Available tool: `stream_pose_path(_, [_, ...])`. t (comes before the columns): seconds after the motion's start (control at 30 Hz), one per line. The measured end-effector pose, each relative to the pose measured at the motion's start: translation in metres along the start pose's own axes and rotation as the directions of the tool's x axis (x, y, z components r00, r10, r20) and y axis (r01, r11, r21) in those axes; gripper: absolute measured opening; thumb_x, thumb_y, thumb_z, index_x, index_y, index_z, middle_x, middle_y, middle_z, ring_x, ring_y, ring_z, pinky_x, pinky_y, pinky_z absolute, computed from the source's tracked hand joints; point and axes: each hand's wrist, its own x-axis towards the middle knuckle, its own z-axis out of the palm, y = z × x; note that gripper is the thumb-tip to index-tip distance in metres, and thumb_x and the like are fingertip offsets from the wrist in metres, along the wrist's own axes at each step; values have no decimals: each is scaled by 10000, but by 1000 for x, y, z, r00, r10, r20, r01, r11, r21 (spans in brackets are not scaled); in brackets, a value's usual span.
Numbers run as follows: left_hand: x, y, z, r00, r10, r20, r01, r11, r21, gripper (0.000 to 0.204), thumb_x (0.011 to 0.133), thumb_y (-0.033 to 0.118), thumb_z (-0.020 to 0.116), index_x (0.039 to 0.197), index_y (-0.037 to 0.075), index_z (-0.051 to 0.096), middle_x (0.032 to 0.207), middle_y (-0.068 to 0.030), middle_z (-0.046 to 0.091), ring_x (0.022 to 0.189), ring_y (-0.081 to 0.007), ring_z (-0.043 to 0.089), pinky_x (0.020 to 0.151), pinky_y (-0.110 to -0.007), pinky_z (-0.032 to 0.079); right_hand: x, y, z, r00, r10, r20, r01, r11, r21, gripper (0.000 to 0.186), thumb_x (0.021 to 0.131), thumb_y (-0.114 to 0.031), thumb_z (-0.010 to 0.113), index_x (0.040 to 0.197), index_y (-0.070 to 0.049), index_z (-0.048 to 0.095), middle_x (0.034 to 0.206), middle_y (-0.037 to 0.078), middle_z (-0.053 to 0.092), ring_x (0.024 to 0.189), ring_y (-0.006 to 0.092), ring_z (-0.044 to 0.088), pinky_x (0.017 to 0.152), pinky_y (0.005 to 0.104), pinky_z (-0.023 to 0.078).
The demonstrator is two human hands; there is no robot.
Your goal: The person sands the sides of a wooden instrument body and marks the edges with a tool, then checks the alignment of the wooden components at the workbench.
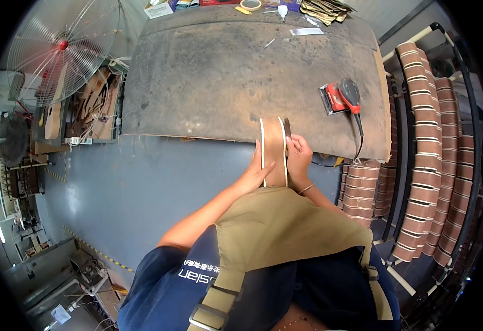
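A curved brown wooden piece with white edge strips [275,148] stands between my hands, its far end by the bench's front edge and its near end against my apron [285,220]. My left hand [257,172] grips its left side, thumb laid over the brown face. On the other side my right hand [299,157] has its fingers bent round a narrow dark strip [287,128], which runs along the piece's right white edge. Whether that strip is a tool or part of the work I cannot tell. The undersides of both are hidden.
A red and black electric sander [340,96] sits on the dark workbench [214,71], its cord hanging off the front edge. Paper sheets [327,10], a tape roll [251,4] and boxes line the back. Racks of stacked brown pieces [420,149] stand right; a large fan [63,45] stands left.
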Motion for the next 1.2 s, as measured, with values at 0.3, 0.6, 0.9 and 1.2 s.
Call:
stream_pose_path(0.3, [49, 64, -65, 993, -15, -118, 53, 943, 329, 959, 886, 496, 847, 1548, -82, 464, 1413, -300, 642, 1328, -433, 621, 1119, -437, 490, 72, -40, -8, 983, -113, 147, 143, 967, -211, 182, 1038, -137, 687, 1139, 12, 716, 1074, 147, 772, 954, 227, 767, 845, 331, 619])
stream_pose_path(0.6, [121, 53, -112, 956, 143, -255, -101, 980, 169, 373, 959, 91, 779, 1319, 52, 690, 1153, -105, 734, 1044, -218, 709, 941, -354, 574, 143, -76, 39, 812, 7, 584, 412, 702, -581, 151, 848, -132, 760, 942, -23, 806, 956, 185, 757, 844, 339, 740, 742, 398, 565])
stream_pose_path(0.9, [90, 100, -120, 992, 122, 30, -124, 930, 345, 103, 940, -45, 716, 1020, -10, 770, 890, -134, 725, 737, -207, 672, 688, -340, 527, 114, -118, 29, 723, 104, 683, 281, 859, -427, 177, 852, -161, 798, 943, -9, 798, 829, 118, 714, 725, 213, 656, 682, 360, 517])
stream_pose_path(1.2, [94, 88, -119, 987, 104, -125, -50, 926, 375, 106, 931, -40, 720, 1006, -6, 786, 854, -106, 750, 752, -189, 717, 703, -322, 562, 126, -100, 30, 717, -26, 697, 429, 804, -412, 112, 865, -98, 806, 936, -14, 790, 819, 80, 687, 720, 170, 610, 654, 331, 484])
